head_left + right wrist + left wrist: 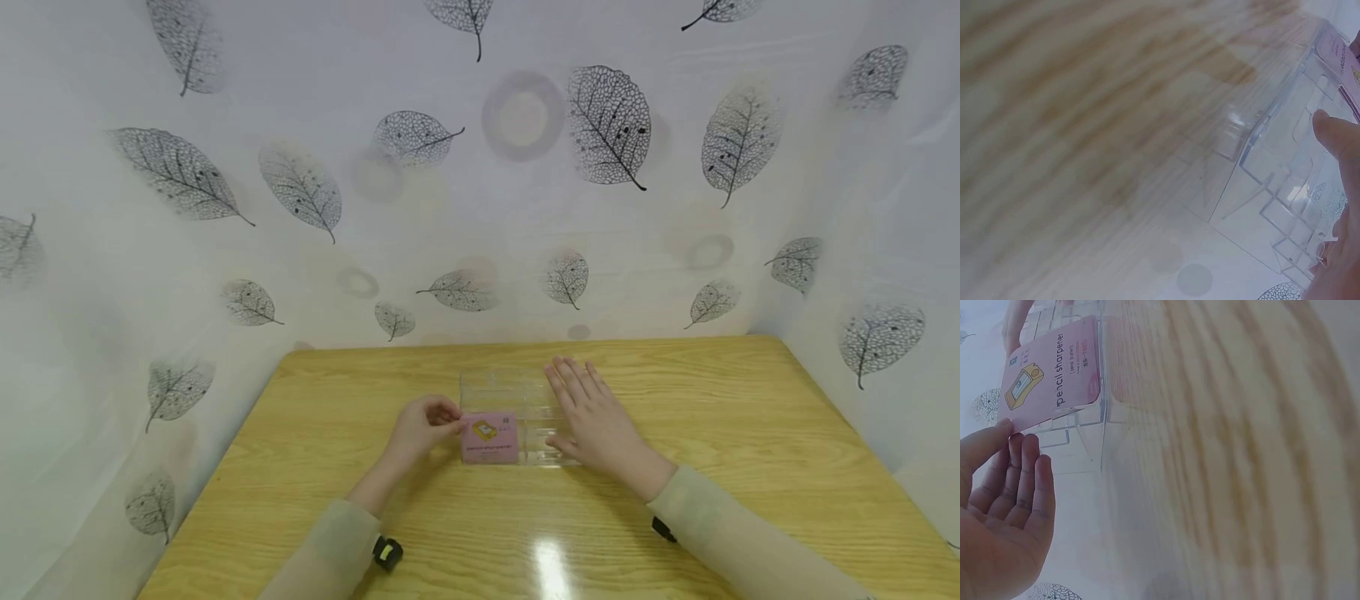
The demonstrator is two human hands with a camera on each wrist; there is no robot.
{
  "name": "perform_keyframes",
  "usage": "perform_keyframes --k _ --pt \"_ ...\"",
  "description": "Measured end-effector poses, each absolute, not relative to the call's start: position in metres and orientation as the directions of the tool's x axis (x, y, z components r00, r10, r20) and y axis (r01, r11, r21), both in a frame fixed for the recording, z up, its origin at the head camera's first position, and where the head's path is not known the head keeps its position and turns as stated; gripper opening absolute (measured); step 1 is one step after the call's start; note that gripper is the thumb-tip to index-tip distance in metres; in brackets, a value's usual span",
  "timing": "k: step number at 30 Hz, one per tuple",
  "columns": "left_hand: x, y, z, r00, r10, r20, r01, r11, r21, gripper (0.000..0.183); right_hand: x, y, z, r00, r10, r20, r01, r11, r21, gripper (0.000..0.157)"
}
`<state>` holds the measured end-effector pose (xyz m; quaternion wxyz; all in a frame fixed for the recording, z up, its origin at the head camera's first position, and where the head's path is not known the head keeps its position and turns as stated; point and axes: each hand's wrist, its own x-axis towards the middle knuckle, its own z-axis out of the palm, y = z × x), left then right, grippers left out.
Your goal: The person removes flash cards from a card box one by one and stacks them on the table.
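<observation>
A pink card (pixel 490 438) printed "pencil sharpener" with a yellow sharpener picture stands upright at the front left of a clear plastic organizer box (pixel 501 389). At the card's left edge, my left hand (pixel 422 429) pinches a corner between thumb and fingertips; the left wrist view shows the same card (pixel 1079 369) up close. My right hand (pixel 600 429) rests on the box's right side with fingers extended away from me. In the right wrist view its thumb (pixel 1334 132) touches the box's clear front. Part of the box is hidden beneath this hand.
Box and hands are on a glossy wood-grain table (pixel 360 367), whose back edge meets a pale curtain (pixel 450 217) printed with leaves. Curtain sides also flank the table left and right. A dark strap device (pixel 387 552) is at the left wrist.
</observation>
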<state>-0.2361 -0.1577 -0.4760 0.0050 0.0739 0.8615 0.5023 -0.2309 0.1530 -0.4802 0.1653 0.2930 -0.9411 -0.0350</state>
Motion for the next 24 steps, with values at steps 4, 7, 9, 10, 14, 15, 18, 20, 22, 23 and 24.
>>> perform_keyframes --k 4,7,9,10,14,15,18,20,22,23,24 --pt "-0.2343 -0.1586 -0.4746 -0.990 0.124 0.059 0.113 0.486 0.866 0.009 -0.2306 0.1528 -0.4798 -0.772 -0.566 0.290 -0.543 0.824 0.162 0.112" --pt "-0.2327 -0.1593 -0.4734 -0.992 0.114 0.049 0.099 0.485 0.869 0.008 -0.2308 0.1529 -0.4803 -0.771 -0.567 0.290 -0.543 0.823 0.167 0.111" --pt "-0.2322 -0.1598 -0.4735 -0.994 0.104 0.040 0.086 0.487 0.869 0.007 -0.2309 0.1531 -0.4810 -0.769 -0.568 0.293 -0.543 0.822 0.170 0.111" --pt "-0.2322 -0.1600 -0.4734 -0.994 0.100 0.034 0.079 0.487 0.870 0.007 -0.2309 0.1533 -0.4810 -0.769 -0.568 0.294 -0.542 0.823 0.171 0.111" --pt "-0.2320 -0.1608 -0.4732 -0.995 0.096 0.034 0.076 0.485 0.871 0.006 -0.2308 0.1537 -0.4811 -0.767 -0.567 0.299 -0.543 0.823 0.169 0.111" --pt "-0.2320 -0.1610 -0.4727 -0.995 0.094 0.033 0.074 0.481 0.874 0.006 -0.2308 0.1538 -0.4812 -0.768 -0.567 0.298 -0.542 0.823 0.168 0.111" --pt "-0.2329 -0.1618 -0.4722 -0.996 0.087 0.033 0.071 0.472 0.879 0.006 -0.2307 0.1543 -0.4816 -0.765 -0.568 0.304 -0.543 0.822 0.169 0.111" --pt "-0.2337 -0.1625 -0.4722 -0.996 0.080 0.029 0.063 0.465 0.883 0.006 -0.2306 0.1543 -0.4814 -0.765 -0.568 0.303 -0.543 0.823 0.171 0.111" --pt "-0.2343 -0.1633 -0.4726 -0.997 0.077 0.031 0.064 0.464 0.884 0.006 -0.2303 0.1542 -0.4810 -0.765 -0.568 0.303 -0.543 0.822 0.171 0.111" --pt "-0.2347 -0.1638 -0.4725 -0.996 0.078 0.033 0.065 0.460 0.886 0.006 -0.2303 0.1542 -0.4808 -0.766 -0.568 0.302 -0.543 0.822 0.170 0.111" --pt "-0.2348 -0.1642 -0.4722 -0.996 0.079 0.034 0.067 0.459 0.886 0.006 -0.2303 0.1542 -0.4808 -0.764 -0.568 0.304 -0.545 0.822 0.167 0.111"
